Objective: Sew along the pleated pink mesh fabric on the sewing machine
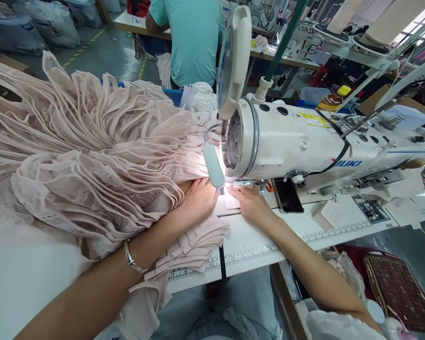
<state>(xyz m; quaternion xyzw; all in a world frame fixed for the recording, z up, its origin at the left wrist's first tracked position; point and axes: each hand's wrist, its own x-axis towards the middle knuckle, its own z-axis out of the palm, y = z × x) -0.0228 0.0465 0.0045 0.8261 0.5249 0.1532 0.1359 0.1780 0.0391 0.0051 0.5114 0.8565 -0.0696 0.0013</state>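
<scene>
A white sewing machine point(304, 141) stands on the white table point(255, 241), its small lamp point(213, 165) lit over the needle area. My left hand point(198, 200) lies flat, fingers stretched out, on pale pink fabric pieces point(92, 160) just left of the needle. My right hand point(250, 203) rests open beside the presser foot, fingertips on a small pale piece under the lamp's glare. A silver bracelet point(132, 259) circles my left wrist. A big fanned stack of the pink pieces covers the table's left side.
A black phone point(287, 194) and paper notes point(331, 215) lie right of the needle. A person in a teal shirt point(194, 38) sits with back turned at the table ahead. A woven cushion point(398, 288) sits at lower right. Plastic bags stand at far left.
</scene>
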